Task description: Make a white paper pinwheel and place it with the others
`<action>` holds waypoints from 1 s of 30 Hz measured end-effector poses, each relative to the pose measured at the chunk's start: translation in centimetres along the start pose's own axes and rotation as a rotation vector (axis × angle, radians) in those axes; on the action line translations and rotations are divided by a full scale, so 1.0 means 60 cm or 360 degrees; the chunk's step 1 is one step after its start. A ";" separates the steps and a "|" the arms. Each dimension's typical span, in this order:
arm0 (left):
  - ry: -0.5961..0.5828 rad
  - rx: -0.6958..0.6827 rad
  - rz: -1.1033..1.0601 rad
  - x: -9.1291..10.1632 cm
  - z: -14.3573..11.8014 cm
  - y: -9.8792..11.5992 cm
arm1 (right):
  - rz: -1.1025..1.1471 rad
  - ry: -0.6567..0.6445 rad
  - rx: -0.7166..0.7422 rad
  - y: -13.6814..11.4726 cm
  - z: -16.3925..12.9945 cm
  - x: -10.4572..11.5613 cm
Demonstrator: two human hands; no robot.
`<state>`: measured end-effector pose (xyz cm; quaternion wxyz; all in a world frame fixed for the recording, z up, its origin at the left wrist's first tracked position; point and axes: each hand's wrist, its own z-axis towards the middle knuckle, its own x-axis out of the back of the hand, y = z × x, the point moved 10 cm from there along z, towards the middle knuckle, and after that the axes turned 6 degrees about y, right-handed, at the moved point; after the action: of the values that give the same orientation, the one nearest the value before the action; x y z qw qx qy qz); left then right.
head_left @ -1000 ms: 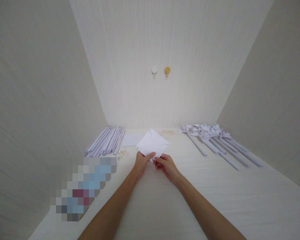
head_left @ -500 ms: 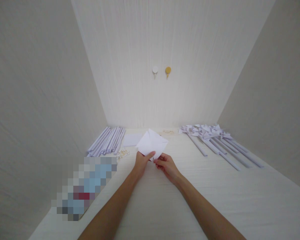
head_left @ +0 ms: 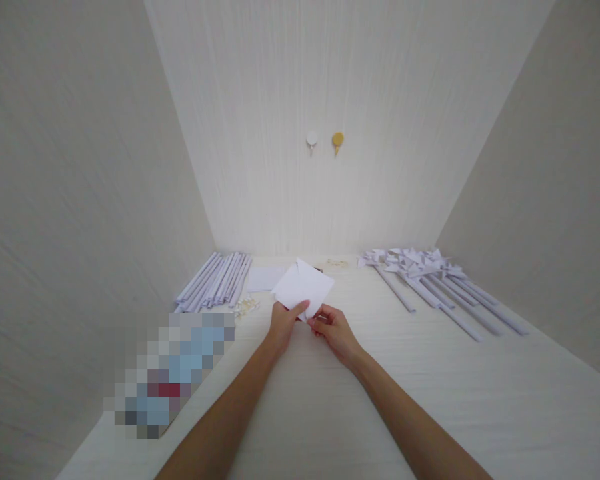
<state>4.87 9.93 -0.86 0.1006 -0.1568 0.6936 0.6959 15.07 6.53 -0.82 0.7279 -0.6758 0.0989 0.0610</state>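
Note:
A white square of paper [head_left: 303,285], turned like a diamond and slit in from its corners, is held up above the table. My left hand [head_left: 284,327] is closed on its lower left part, the thumb lying across the paper's face. At the bottom corner my right hand [head_left: 334,330] pinches the paper between thumb and fingers. What lies behind the sheet, including most of the left fingers, is hidden. Beyond it, to the left, a stack of flat white paper [head_left: 265,279] rests on the table.
Rolled paper sticks [head_left: 220,280] are piled at the back left, with small pale pieces [head_left: 247,306] near them. Several paper pinwheels on sticks [head_left: 415,263] lie at the back right. More small pieces [head_left: 337,263] sit by the back wall. A blurred-out object [head_left: 180,373] lies left. Two hooks [head_left: 337,139] are on the wall.
The slit flaps at the paper's right side look flatter now, and the sheet is turned slightly. Both hands stay in nearly the same place, gripping it.

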 end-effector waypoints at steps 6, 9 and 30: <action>0.0005 0.0001 -0.0036 0.002 0.002 -0.001 | 0.0025 -0.0015 -0.0053 0.006 0.001 0.000; 0.0042 0.0004 -0.0066 0.006 0.003 -0.003 | 0.0026 -0.0026 -0.0058 0.006 0.001 -0.001; -0.0108 0.0076 -0.0046 -0.014 -0.006 -0.006 | -0.0178 0.0077 -0.0024 0.003 -0.001 0.005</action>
<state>5.82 9.66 -0.89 0.1379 -0.1407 0.7037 0.6826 15.33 6.49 -1.08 0.7225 -0.6869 0.0781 0.0045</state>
